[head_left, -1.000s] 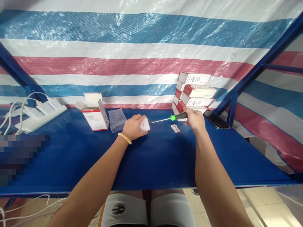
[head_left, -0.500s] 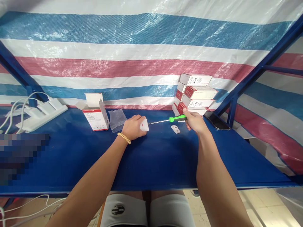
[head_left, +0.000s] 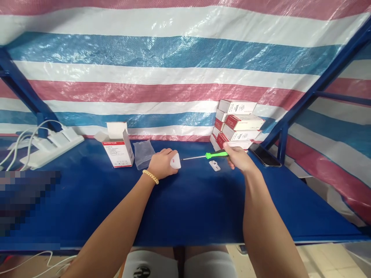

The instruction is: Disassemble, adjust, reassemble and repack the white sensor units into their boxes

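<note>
My left hand (head_left: 162, 163) is closed around a white plastic detector (head_left: 175, 161), and only its end with a small red mark shows. My right hand (head_left: 238, 158) grips the dark end of a green-and-black screwdriver (head_left: 213, 155). The screwdriver lies nearly level, its metal shaft pointing left and its tip at the detector's right end. Whether the tip sits in a screw is too small to tell. A small white plastic bracket (head_left: 215, 166) rests on the blue table just below the screwdriver handle. Left of my left hand lies a clear plastic bag (head_left: 144, 153).
An opened detector box (head_left: 118, 153) stands at the left. Several closed boxes (head_left: 242, 122) are stacked at the back right, beside a dark phone (head_left: 265, 155). A white power strip (head_left: 55, 146) with cables sits far left on the blue table (head_left: 191, 208). A striped tarp (head_left: 174, 73) hangs behind.
The camera view has tilted up a little, so everything appears lower. Both hands keep their grips, and the screwdriver tip stays at the detector.
</note>
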The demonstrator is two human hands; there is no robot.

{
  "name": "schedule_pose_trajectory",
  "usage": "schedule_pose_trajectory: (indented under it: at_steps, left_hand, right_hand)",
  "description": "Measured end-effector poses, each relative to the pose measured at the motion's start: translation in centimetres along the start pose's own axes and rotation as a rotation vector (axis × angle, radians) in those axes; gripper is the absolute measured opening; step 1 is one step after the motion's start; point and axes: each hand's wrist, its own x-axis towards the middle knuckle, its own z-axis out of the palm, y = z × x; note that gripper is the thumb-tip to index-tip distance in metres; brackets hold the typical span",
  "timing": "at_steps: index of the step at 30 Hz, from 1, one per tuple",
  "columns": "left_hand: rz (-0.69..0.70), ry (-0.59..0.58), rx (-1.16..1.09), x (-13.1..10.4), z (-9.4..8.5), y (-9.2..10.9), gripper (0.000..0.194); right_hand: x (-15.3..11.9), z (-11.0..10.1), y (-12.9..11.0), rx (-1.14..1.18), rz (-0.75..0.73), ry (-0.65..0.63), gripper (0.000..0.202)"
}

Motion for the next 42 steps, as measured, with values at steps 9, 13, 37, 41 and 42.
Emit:
schedule_pose_trajectory:
  at_steps: [9,13,37,41,42]
  left_hand:
    - [0.032,-0.020,0.000,0.0,-0.1,-0.3,0.042]
    - [0.041,-0.045,-0.009,-0.1,-0.3,-0.4,0.046]
    - [0.032,-0.151,-0.034,-0.2,-0.4,-1.3,0.059]
    - [0.038,-0.158,-0.036,-0.2,-0.4,-1.4,0.060]
    - [0.035,-0.160,-0.036,-0.2,-0.4,-1.4,0.060]
  right_hand:
    - [-0.6,0.2,-0.3,0.278,-0.035,-0.161,0.040]
    - [0.0,0.3,0.5,0.000,0.034,-0.058,0.048]
    - [0.4,1.3,1.7,0.347,0.054,-0.256,0.042]
    - [0.5,1.3,2.0,0.102,0.063,-0.169,0.048]
    - [0.6,1.3,2.1,0.065,0.083,-0.154,0.051]
